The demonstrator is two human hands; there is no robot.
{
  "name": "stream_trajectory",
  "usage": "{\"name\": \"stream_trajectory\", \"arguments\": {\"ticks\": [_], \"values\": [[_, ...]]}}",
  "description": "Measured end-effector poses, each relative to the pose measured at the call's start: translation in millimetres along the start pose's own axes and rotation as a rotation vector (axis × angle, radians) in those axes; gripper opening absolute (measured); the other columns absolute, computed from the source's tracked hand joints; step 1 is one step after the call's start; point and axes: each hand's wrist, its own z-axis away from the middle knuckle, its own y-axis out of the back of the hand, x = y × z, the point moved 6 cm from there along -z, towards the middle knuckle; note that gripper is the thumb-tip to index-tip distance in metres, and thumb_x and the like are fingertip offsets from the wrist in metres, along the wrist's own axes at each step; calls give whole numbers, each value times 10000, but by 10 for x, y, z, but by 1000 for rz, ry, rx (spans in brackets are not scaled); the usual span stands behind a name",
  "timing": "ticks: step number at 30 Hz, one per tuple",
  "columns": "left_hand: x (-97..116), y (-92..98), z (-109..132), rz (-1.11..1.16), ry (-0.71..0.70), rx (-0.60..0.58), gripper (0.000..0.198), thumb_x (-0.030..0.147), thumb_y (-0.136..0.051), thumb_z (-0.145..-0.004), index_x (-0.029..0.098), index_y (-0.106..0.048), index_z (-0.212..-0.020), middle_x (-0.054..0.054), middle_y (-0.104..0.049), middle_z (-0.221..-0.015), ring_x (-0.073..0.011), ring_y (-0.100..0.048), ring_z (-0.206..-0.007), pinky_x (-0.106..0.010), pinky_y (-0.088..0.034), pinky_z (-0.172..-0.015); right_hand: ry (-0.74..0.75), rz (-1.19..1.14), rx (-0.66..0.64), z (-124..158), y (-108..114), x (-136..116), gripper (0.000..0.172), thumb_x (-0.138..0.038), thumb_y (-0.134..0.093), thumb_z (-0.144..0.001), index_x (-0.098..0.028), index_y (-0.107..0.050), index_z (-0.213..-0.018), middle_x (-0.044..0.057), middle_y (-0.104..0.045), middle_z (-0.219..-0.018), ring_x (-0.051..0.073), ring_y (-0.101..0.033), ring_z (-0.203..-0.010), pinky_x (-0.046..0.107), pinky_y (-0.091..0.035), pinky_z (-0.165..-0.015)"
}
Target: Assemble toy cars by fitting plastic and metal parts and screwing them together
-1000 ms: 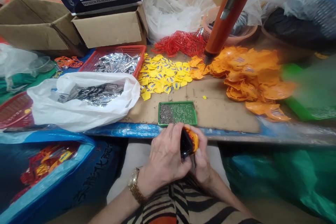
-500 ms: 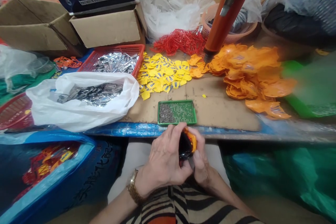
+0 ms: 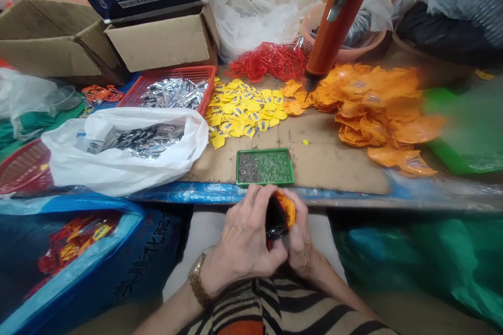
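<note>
Turned slightly since a second ago, the black-and-orange piece (image 3: 277, 220) sits between the left hand (image 3: 245, 235) and the right hand (image 3: 302, 241), which keep nearly the same place over the person's lap.

Beyond them stretches a bench (image 3: 326, 165) topped with brown cardboard. Near left, a blue bag (image 3: 133, 267) gapes, with red, orange and yellow parts inside. Above it on the bench lies a white bag (image 3: 118, 175) of silvery strips. Far right, orange pieces (image 3: 369, 97) are heaped, and an upright, tilted orange-red screwdriver (image 3: 338, 21) hangs tip-down beside them. Left of centre, a red basket (image 3: 211, 95) holds more strips; yellow pieces (image 3: 243, 110) spread to its right.

The left fingers curl close together over the piece's black left side, thumb at its near end. The right fingers wrap its orange right side; their tips are partly hidden, so their exact pinch cannot be told. Just beyond the hands, a small green tray (image 3: 263, 183) holds tiny metal bits (image 3: 248, 167), mostly on the left.
</note>
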Motion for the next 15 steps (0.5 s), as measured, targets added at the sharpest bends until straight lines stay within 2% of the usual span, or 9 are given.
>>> {"name": "stream_trajectory", "arguments": {"ticks": [6, 12, 15], "values": [[1, -55, -6, -36, 28, -10, 812, 228, -596, -646, 249, -261, -1386, -119, -499, -1194, -330, -563, -1042, -494, -542, -794, 16, -51, -20, -11, 6, -44, 517, -458, -238, -1026, -307, -256, -1521, 58, -411, -1507, 262, -454, -1355, 459, -424, -1126], [31, -52, -4, -89, 32, -17, 752, 224, -568, -656, 234, -293, -1356, -101, -505, -1174, -305, -573, -1031, -472, -562, -783, 41, -41, 14, -18, 33, -70, 515, -459, -239, -1026, -282, -292, -1507, 82, -471, -1454, 265, -518, -1297, 456, -489, -1059], [33, -52, 4, -97, 30, -26, 725, 230, -566, -663, 229, -318, -1344, -96, -512, -1169, -295, -580, -1015, -463, -570, -774, 41, -45, 20, -16, 39, -59, 504, -449, -249, -1028, -295, -306, -1505, 69, -472, -1452, 256, -509, -1302, 447, -474, -1074]]}}
